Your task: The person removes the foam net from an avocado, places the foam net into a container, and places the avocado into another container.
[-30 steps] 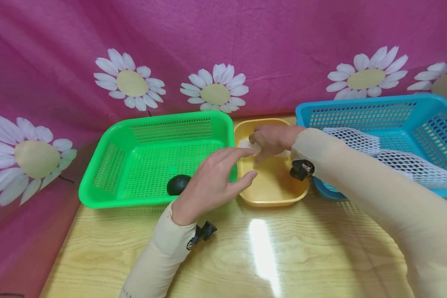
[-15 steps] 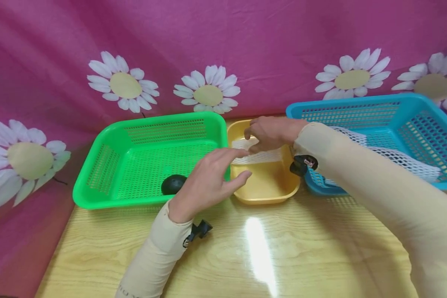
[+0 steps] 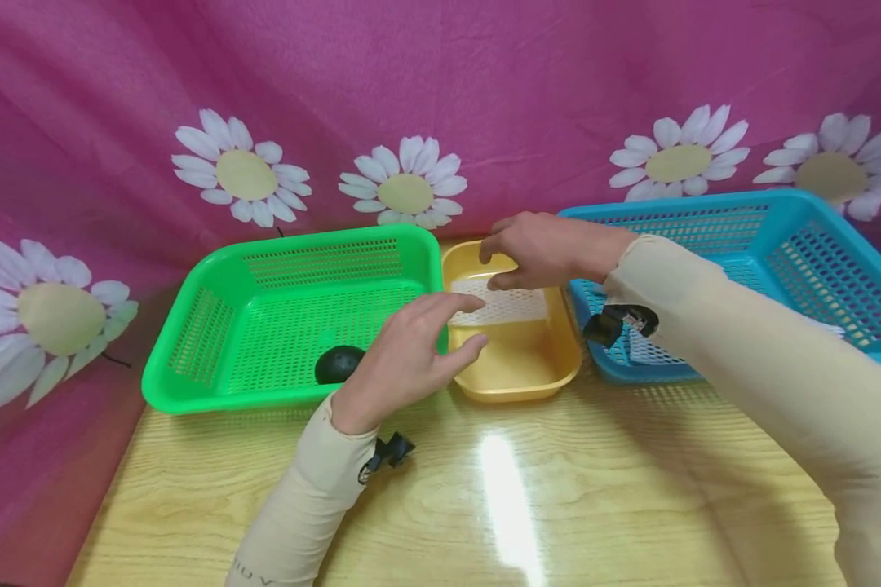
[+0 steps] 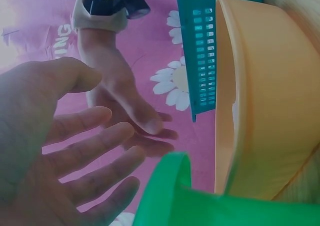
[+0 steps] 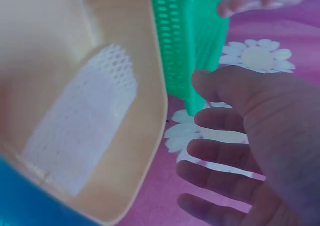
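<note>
A flat white foam net sleeve [image 3: 501, 303] lies across the bottom of the yellow tub [image 3: 514, 396], as the right wrist view [image 5: 82, 128] also shows from above. My right hand [image 3: 551, 249] hovers over the tub's back right part, fingers spread and holding nothing. Over the gap between the green basket [image 3: 250, 401] and the tub, my left hand [image 3: 411, 359] is held with fingers apart and nothing in them. A dark, rounded, smooth object [image 3: 338, 364] sits in the green basket's front right, partly covered by my left hand.
To the right of the tub stands a blue basket [image 3: 675, 214] with more white net sleeves [image 3: 649, 349], mostly hidden by my right sleeve. A pink flowered cloth [image 3: 529, 98] hangs behind. All containers rest on a wooden table [image 3: 426, 505].
My right hand has let go of the white foam net sleeve, which now lies in the tub, and has lifted and drawn back to the right. My left hand stays nearly still.
</note>
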Motion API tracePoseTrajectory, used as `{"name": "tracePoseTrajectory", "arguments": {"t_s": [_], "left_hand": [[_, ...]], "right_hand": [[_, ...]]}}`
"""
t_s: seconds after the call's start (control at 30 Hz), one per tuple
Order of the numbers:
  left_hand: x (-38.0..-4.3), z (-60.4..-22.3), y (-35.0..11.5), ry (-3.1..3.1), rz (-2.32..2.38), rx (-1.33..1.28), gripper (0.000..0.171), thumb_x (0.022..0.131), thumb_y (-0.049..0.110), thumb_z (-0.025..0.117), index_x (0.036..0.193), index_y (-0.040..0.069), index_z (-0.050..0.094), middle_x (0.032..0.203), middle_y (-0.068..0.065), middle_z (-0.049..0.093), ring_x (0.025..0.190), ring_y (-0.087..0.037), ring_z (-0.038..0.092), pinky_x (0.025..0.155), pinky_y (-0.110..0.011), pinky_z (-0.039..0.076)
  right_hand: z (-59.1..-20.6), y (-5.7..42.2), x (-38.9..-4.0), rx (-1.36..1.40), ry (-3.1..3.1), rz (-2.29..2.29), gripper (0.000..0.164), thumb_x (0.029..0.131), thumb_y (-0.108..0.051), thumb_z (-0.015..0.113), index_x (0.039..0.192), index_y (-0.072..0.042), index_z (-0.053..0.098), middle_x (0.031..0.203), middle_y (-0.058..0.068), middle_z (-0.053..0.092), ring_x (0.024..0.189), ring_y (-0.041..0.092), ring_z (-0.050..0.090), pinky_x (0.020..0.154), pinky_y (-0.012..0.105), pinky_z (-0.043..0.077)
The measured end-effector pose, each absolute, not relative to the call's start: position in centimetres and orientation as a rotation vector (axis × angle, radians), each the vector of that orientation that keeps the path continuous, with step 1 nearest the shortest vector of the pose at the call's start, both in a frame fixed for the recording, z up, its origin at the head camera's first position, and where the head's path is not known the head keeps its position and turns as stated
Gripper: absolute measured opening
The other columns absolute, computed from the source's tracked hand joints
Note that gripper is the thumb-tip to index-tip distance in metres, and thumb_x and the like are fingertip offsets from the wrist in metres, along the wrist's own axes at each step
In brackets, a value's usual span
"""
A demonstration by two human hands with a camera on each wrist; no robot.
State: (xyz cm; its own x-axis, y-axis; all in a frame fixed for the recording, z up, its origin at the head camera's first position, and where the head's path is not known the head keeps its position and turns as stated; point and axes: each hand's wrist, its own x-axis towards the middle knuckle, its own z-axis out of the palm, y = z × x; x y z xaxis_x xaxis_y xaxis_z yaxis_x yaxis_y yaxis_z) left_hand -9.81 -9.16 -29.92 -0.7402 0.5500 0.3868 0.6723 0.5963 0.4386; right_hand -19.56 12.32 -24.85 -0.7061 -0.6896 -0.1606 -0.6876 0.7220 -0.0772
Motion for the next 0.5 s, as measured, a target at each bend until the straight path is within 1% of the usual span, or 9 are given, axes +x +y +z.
{"name": "tracePoseTrajectory", "arguments": {"t_s": [0.1, 0.2, 0.37, 0.5], "left_hand": [[-9.8, -29.9, -9.1, -2.618, -0.857, -1.012, 0.036, 0.091, 0.037, 0.064, 0.121, 0.017, 0.063, 0.121, 0.004, 0.068, 0.116, -0.012, 0.062, 0.097, -0.032, 0.052], [-9.7, -29.9, -9.1, -2.623, -0.866, -1.005, 0.035, 0.091, 0.036, 0.065, 0.121, 0.017, 0.064, 0.121, 0.005, 0.068, 0.117, -0.011, 0.062, 0.098, -0.031, 0.052], [-9.7, -30.0, -9.0, -2.606, -0.886, -1.014, 0.033, 0.091, 0.035, 0.065, 0.119, 0.017, 0.065, 0.119, 0.004, 0.069, 0.115, -0.011, 0.063, 0.098, -0.030, 0.052], [-9.6, -30.0, -8.7, -2.591, -0.890, -1.027, 0.033, 0.092, 0.036, 0.065, 0.119, 0.017, 0.065, 0.118, 0.004, 0.069, 0.115, -0.010, 0.063, 0.099, -0.029, 0.052]], "right_hand": [[-24.1, 13.1, -19.0, -1.095, 2.773, -0.051, 0.043, 0.088, -0.037, 0.069, 0.122, -0.011, 0.065, 0.126, 0.010, 0.064, 0.112, 0.030, 0.064, 0.099, 0.049, 0.050], [-23.7, 14.0, -18.7, -1.076, 2.795, -0.087, 0.042, 0.088, -0.036, 0.069, 0.122, -0.011, 0.065, 0.127, 0.009, 0.064, 0.111, 0.029, 0.065, 0.098, 0.048, 0.051], [-23.4, 15.7, -18.1, -1.093, 2.845, -0.120, 0.038, 0.088, -0.033, 0.069, 0.119, -0.010, 0.066, 0.120, 0.008, 0.067, 0.097, 0.024, 0.068, 0.087, 0.042, 0.056], [-23.2, 17.2, -17.5, -1.088, 2.887, -0.124, 0.036, 0.088, -0.031, 0.069, 0.117, -0.010, 0.067, 0.115, 0.008, 0.069, 0.091, 0.022, 0.068, 0.083, 0.040, 0.057]]}}
